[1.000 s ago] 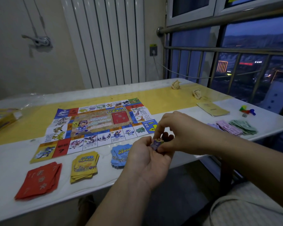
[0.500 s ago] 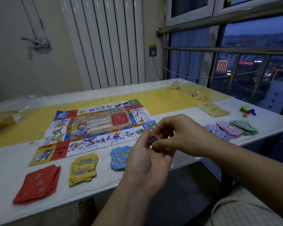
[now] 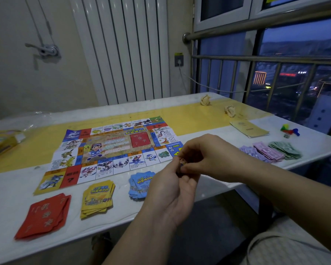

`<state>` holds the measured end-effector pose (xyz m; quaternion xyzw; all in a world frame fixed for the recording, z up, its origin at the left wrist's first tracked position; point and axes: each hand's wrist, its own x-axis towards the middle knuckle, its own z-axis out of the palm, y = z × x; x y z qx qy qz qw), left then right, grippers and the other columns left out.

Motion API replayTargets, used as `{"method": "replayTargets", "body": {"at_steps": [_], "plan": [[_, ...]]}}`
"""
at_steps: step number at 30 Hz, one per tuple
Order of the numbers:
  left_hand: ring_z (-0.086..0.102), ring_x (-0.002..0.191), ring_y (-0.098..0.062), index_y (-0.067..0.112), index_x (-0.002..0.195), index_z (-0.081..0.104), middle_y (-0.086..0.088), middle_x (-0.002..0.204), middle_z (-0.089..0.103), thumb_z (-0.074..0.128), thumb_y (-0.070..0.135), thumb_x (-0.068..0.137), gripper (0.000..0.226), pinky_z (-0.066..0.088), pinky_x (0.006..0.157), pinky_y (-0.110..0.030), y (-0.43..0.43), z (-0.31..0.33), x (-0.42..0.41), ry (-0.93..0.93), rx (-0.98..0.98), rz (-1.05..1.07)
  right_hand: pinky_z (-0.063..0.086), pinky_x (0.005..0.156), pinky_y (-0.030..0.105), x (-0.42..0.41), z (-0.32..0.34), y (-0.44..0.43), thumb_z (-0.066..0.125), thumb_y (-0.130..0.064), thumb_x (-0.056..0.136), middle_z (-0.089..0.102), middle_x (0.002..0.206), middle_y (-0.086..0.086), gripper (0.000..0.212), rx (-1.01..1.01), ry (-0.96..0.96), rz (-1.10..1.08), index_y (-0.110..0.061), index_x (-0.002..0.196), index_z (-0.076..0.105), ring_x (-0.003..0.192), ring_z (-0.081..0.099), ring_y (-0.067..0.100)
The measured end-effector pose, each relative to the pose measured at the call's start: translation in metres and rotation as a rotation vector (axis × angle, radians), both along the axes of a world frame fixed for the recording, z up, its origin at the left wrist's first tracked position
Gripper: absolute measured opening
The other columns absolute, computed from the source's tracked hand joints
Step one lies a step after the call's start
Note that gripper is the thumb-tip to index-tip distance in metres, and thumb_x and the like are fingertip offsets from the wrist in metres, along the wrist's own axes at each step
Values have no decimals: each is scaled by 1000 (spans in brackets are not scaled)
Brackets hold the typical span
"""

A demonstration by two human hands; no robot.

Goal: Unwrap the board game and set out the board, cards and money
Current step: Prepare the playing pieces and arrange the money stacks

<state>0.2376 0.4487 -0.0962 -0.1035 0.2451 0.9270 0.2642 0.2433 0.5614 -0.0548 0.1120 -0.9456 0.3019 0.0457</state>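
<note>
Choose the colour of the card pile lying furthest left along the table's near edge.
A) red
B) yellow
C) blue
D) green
A: the red card pile lies left of the yellow card pile, and the blue card pile sits further right again.
</note>
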Motion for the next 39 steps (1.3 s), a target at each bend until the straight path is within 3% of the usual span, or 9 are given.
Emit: {"method": "replayTargets", "body": {"at_steps": [4,6,8,14,18,22,26,32,39], "plan": [[58,108,-28,2,116,59,-20,115,63,37,32,100,41,43,94,-39,-10,3,-4,50,-106,-91,51,72,21,-6,9,16,74,-17,78,74,91,9,18,-294,-274,39,-14,96,70,80,68,17],[56,109,-31,5,121,59,-23,121,60,39,30,99,39,41,96,-41,-11,5,-6,55,-77,-102,47,66,20,-10,8,23,73,-15,79,73,93,15,23,-360,-343,29,-12,100,68,79,63,17],[55,118,-31,-1,124,55,-26,125,58,40,20,97,38,41,102,-41,-7,7,-6,60,-8,-124,52,76,21,-13,5,24,74,-10,78,74,86,11,24,-405,-371,30,-9,101,66,82,68,17],[64,89,-27,-11,103,57,-22,97,65,38,6,97,26,55,76,-36,6,10,-15,65,8,-121,33,49,6,-21,12,28,79,-31,73,59,66,-19,21,-101,-160,-3,-25,92,74,52,48,-11],[64,83,-27,-9,111,57,-22,96,65,42,3,98,23,50,83,-44,21,15,-23,95,-156,-108,38,63,15,-32,16,45,79,-33,73,63,78,-14,14,-116,-221,-31,-27,85,74,63,50,-7],[62,81,-25,-4,117,56,-20,111,61,47,7,97,24,50,81,-41,48,24,-38,119,-277,-125,41,59,9,-47,25,71,73,-21,80,69,76,-8,2,-178,-329,-39,-19,81,71,65,59,-5],[63,79,-23,-2,97,60,-15,91,62,50,12,97,17,58,70,-33,75,26,-55,119,-336,-174,33,64,26,-62,28,101,70,-23,83,59,81,3,6,-140,-369,-111,-19,80,72,77,44,15],[62,80,-23,-4,104,58,-19,89,60,44,-1,96,16,57,74,-33,111,25,-75,119,-400,-245,28,57,26,-75,11,144,71,-27,83,51,68,0,10,-217,-346,-242,-19,78,75,70,36,16],[61,76,-21,-2,116,53,-18,86,60,38,-6,97,24,52,78,-30,118,10,-94,113,-442,-205,39,71,26,-79,1,183,70,-27,83,61,76,-9,10,-309,-322,-364,-18,86,73,77,52,12]]}}
